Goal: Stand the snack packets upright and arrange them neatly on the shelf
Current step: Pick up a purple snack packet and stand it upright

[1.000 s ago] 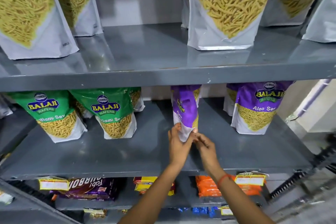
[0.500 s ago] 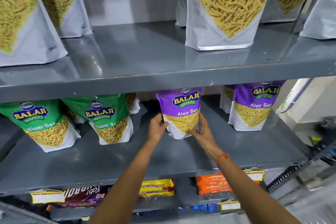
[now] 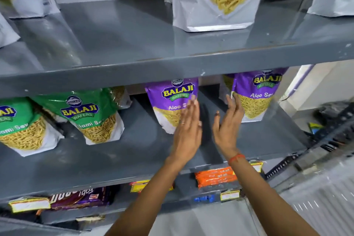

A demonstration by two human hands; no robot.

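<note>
A purple Aloo Sev packet [image 3: 168, 101] stands upright in the middle of the grey shelf [image 3: 115, 155], label facing me. My left hand [image 3: 188, 130] is flat and open in front of its right edge, holding nothing. My right hand [image 3: 228, 126] is open too, palm turned left, between that packet and a second purple packet [image 3: 254, 97] further right. Its fingertips are close to the second packet's left edge; contact is unclear. Two green Balaji packets [image 3: 92, 117] [image 3: 21, 128] stand upright at the left.
The shelf above [image 3: 134, 44] carries large white sev packets [image 3: 216, 2]. Its front lip hides the tops of the middle packets. Below, a lower shelf holds an orange packet [image 3: 214, 177], a dark purple wrapper [image 3: 80, 197] and yellow price tags. A black perforated upright [image 3: 306, 155] is at the right.
The middle purple packet was turned to face front and set upright. Both hands have let go of it and shifted right, now open. The view has moved closer.
</note>
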